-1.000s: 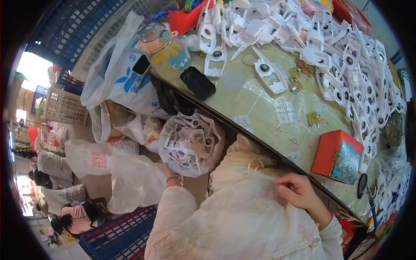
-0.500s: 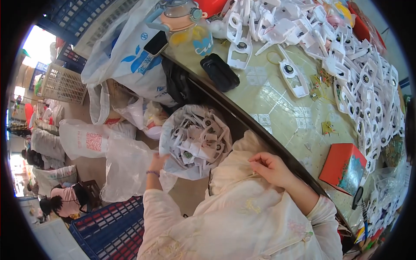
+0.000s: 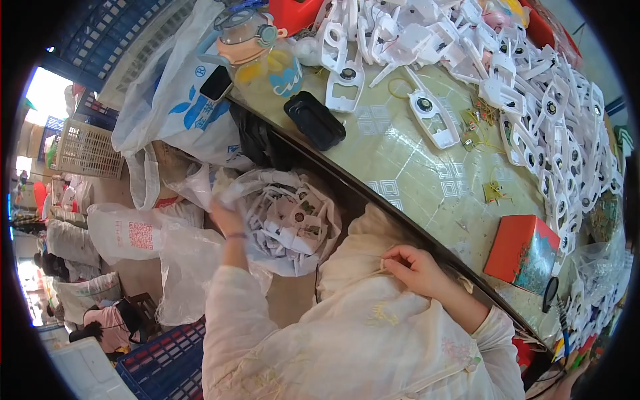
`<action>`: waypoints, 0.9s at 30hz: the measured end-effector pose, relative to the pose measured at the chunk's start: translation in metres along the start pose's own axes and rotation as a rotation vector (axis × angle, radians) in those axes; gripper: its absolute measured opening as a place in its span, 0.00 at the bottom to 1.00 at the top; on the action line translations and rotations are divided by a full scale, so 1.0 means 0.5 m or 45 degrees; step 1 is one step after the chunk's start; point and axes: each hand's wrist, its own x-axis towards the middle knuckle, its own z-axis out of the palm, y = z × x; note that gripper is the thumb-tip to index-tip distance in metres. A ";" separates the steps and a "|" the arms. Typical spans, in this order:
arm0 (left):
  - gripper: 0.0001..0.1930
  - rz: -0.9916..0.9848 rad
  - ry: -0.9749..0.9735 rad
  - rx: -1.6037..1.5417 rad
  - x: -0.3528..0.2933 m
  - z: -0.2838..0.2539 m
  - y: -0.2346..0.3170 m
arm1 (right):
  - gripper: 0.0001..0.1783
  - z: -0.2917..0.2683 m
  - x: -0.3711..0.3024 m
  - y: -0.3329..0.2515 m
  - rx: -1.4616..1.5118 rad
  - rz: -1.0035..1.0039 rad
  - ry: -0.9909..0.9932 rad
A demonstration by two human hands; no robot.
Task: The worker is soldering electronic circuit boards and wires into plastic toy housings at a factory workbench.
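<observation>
While the left hand point(image 3: 227, 219) (blurred, grip unclear) is at the white bag point(image 3: 291, 269), the right hand point(image 3: 412, 268) curls, its hold uncertain.

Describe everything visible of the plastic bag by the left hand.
The plastic bag is whitish and looks thin and slightly see-through. Its mouth gapes upward, the rim crumpled and uneven. Jumbled white parts, some with dark round pieces, fill it. It sits below the table, left of the person's lap. The blurred left hand is at its left rim; a grip cannot be confirmed.
</observation>
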 end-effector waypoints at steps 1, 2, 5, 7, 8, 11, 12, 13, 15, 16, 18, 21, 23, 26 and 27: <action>0.19 0.312 -0.307 -0.147 -0.055 -0.035 0.136 | 0.10 -0.009 0.002 0.007 0.013 0.013 0.028; 0.14 0.239 -0.958 -0.388 -0.120 -0.031 0.143 | 0.11 -0.006 -0.003 0.004 0.015 0.008 0.010; 0.11 0.998 -1.164 0.102 -0.365 0.053 0.193 | 0.11 -0.004 -0.006 -0.007 0.029 -0.032 0.021; 0.12 1.070 -0.895 -0.078 -0.399 0.062 0.221 | 0.11 -0.009 -0.013 -0.012 -0.026 -0.028 0.005; 0.13 1.038 -0.744 0.018 -0.414 0.084 0.213 | 0.12 -0.010 -0.019 -0.019 -0.087 -0.027 -0.018; 0.14 0.867 -0.930 0.150 -0.391 0.073 0.252 | 0.11 -0.029 -0.043 -0.067 -0.495 -0.246 -0.035; 0.17 0.789 -1.040 0.036 -0.358 0.054 0.270 | 0.10 -0.037 -0.053 -0.096 -0.692 -0.460 -0.072; 0.19 0.687 -1.141 -0.064 -0.331 0.032 0.274 | 0.09 -0.046 -0.061 -0.125 -0.885 -0.685 -0.132; 0.25 0.297 -1.218 -0.261 -0.282 -0.037 0.278 | 0.07 -0.064 -0.108 -0.181 -1.044 -0.952 -0.226; 0.26 0.159 -1.275 -0.263 -0.256 -0.068 0.286 | 0.07 -0.068 -0.141 -0.221 -1.102 -0.966 -0.300; 0.25 0.225 -1.232 -0.295 -0.253 -0.064 0.297 | 0.07 -0.039 -0.246 -0.304 -1.288 -0.910 -0.284; 0.25 0.251 -1.272 -0.232 -0.290 0.012 0.252 | 0.12 -0.011 -0.271 -0.372 -1.190 -0.785 -0.353; 0.24 0.318 -1.293 -0.253 -0.287 0.025 0.285 | 0.18 -0.016 -0.266 -0.387 -1.017 -0.698 -0.381; 0.29 0.565 -1.301 -0.257 -0.291 0.049 0.271 | 0.08 -0.009 -0.267 -0.382 -0.861 -0.794 -0.259; 0.33 0.721 -1.264 -0.212 -0.290 0.085 0.230 | 0.05 0.001 -0.257 -0.374 -0.870 -0.830 -0.312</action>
